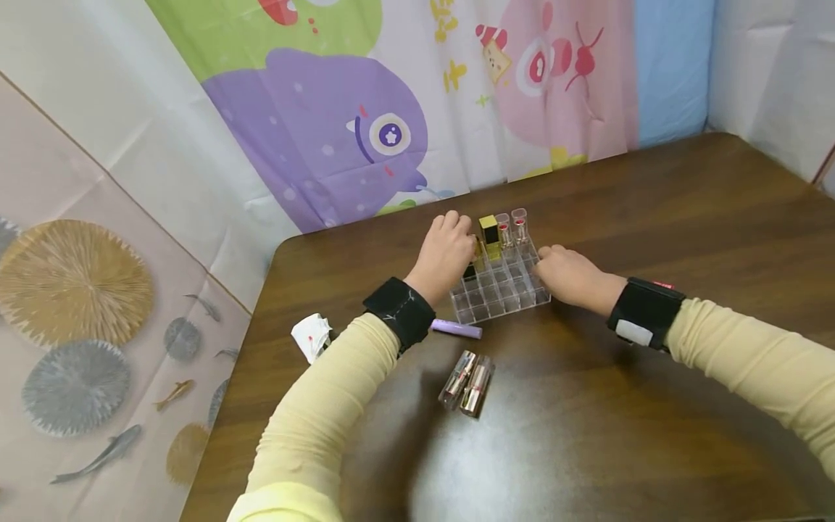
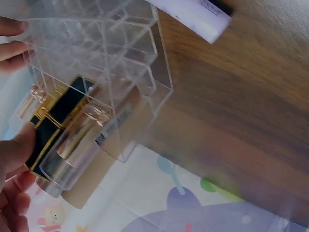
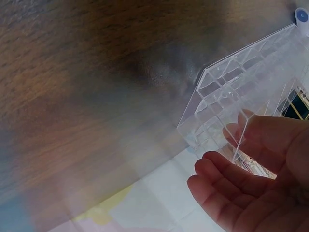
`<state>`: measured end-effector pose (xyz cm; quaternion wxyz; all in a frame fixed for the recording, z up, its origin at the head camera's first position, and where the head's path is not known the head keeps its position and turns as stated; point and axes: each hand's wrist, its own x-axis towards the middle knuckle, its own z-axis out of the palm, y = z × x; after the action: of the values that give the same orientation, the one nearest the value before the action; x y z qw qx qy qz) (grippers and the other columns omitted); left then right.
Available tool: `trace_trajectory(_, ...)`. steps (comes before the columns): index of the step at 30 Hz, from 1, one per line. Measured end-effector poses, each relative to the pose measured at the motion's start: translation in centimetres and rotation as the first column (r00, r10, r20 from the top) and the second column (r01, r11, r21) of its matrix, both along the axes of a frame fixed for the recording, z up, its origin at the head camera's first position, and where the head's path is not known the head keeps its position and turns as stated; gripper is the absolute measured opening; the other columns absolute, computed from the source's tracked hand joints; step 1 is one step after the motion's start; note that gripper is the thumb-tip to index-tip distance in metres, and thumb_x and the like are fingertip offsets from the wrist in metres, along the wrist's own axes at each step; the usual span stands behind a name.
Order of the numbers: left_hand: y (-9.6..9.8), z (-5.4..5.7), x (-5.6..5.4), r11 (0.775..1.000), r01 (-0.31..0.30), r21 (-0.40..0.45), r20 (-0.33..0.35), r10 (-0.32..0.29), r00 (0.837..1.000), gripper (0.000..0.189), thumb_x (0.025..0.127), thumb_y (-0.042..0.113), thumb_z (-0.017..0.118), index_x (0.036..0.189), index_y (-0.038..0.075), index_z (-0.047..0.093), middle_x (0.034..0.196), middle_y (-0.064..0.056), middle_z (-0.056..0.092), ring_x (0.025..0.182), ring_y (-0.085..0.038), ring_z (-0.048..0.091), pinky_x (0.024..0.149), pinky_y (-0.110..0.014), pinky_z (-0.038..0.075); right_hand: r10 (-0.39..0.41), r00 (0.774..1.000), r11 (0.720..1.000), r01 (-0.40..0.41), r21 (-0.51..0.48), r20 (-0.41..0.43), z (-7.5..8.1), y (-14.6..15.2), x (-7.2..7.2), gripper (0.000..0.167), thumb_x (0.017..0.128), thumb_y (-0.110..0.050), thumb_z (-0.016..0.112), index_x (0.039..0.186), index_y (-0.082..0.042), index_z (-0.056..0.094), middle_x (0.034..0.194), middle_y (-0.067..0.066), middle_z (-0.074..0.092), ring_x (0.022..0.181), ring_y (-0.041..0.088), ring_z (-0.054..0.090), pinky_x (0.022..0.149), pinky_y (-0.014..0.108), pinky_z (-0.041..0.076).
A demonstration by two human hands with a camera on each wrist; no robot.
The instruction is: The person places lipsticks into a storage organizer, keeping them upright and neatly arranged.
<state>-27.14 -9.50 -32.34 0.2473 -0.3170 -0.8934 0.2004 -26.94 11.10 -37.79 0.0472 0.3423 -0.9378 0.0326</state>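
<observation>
A clear acrylic lipstick organizer with many small compartments stands on the table. At its left back, my left hand has thumb and fingers around the top of a black and gold lipstick in the organizer. Beside that lipstick are a clear-capped lipstick and a beige tube. My right hand grips the organizer's right side, thumb on one face of the wall and fingers on the other. Along the back row stand a black lipstick with a gold top and two clear-capped lipsticks.
In front of the organizer lies a purple tube. Nearer me, two clear-and-gold lipsticks lie side by side. A crumpled white tissue with a red mark is at the left. A cartoon-printed curtain hangs behind the table.
</observation>
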Motion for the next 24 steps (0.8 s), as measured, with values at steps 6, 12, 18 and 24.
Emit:
trace_trajectory(6, -0.5, -1.1, 0.1, 0.998, 0.049, 0.033, -0.022, -0.049, 0.999, 0.019, 0.086, 0.025, 0.058, 0.077, 0.015, 0.072, 0.091, -0.004, 0.052, 0.083, -0.021, 0.043, 0.072, -0.030, 0.034, -0.004, 1.000, 1.000, 0.003, -0.010, -0.023, 0.0, -0.4, -0.2, 0.010, 0.081, 0.005, 0.059, 0.084, 0.002, 0.069, 0.070, 0.012, 0.052, 0.063, 0.024, 0.049, 0.056, 0.036, 0.044)
trace_trajectory(12, -3.6, -3.9, 2.5, 0.950, 0.204, 0.238, -0.064, -0.194, 0.979, 0.022, 0.083, 0.028, 0.065, 0.103, 0.019, 0.069, 0.107, -0.004, 0.055, 0.090, -0.021, 0.048, 0.075, -0.033, 0.038, 0.040, 0.999, 0.999, -0.040, -0.003, -0.032, -0.5, -0.7, 0.3, 0.009, 0.081, 0.004, 0.061, 0.082, 0.002, 0.069, 0.069, 0.012, 0.053, 0.062, 0.023, 0.050, 0.056, 0.036, 0.045)
trace_trajectory(18, -7.5, -5.6, 5.0, 0.925, 0.119, 0.360, 0.172, -0.192, 0.966, 0.022, 0.082, 0.020, 0.067, 0.102, 0.012, 0.069, 0.096, -0.002, 0.064, 0.080, -0.021, 0.050, 0.067, -0.033, 0.038, 0.005, 1.000, 1.000, -0.005, -0.028, -0.015, 0.7, 0.3, 0.2, 0.010, 0.076, -0.006, 0.070, 0.084, 0.001, 0.070, 0.079, 0.015, 0.058, 0.068, 0.027, 0.053, 0.062, 0.039, 0.047)
trace_trajectory(24, -8.9, -7.4, 6.0, 0.964, 0.016, 0.266, 0.349, -0.111, 0.930, 0.028, 0.078, 0.026, 0.071, 0.103, 0.014, 0.069, 0.099, 0.000, 0.066, 0.080, -0.020, 0.050, 0.069, -0.032, 0.038, 0.104, 0.988, 0.990, -0.114, -0.079, -0.116, 0.8, 0.4, -0.7, 0.028, 0.072, -0.015, 0.076, 0.092, 0.001, 0.068, 0.108, 0.023, 0.058, 0.095, 0.037, 0.056, 0.080, 0.047, 0.047)
